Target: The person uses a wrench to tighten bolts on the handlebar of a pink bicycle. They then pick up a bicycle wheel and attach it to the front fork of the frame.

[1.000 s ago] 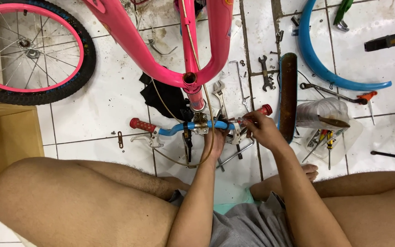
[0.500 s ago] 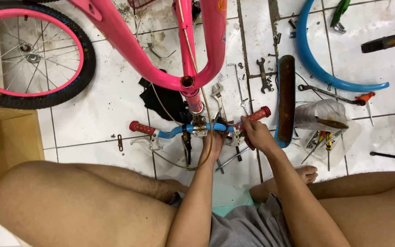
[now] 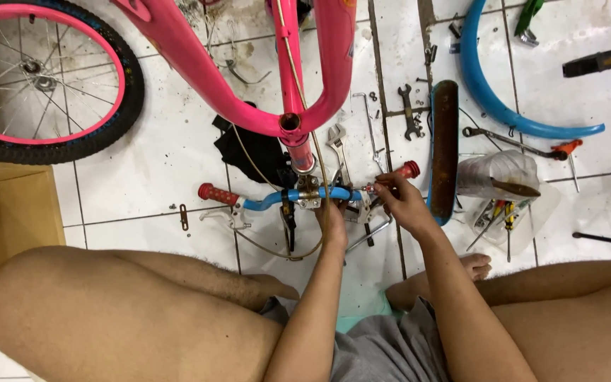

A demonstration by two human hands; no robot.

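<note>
A pink bicycle frame (image 3: pixel 199 71) stands upside down on the white tiled floor, its blue handlebar (image 3: pixel 270 199) with red grips resting on the tiles. My left hand (image 3: pixel 334 216) is closed around the handlebar near the stem clamp, by the brake lever. My right hand (image 3: pixel 399 201) pinches a small metal part at the handlebar's right side, just short of the red grip (image 3: pixel 409 169). What that part is cannot be made out. A cable (image 3: pixel 277 247) loops below the bar.
A wheel with a pink rim (image 3: pixel 44 78) is at the top left, a wooden box (image 3: pixel 8 219) at the left. Wrenches (image 3: pixel 338 145), a blue mudguard (image 3: pixel 503 106), a rusty mudguard (image 3: pixel 445 148), a plastic tub of tools (image 3: pixel 503 205) and a pedal (image 3: pixel 602 60) lie around. My bare legs frame the bottom.
The view has shifted slightly. My right hand has slid a little left along the bar, off the red grip. My left hand stays on the handlebar.
</note>
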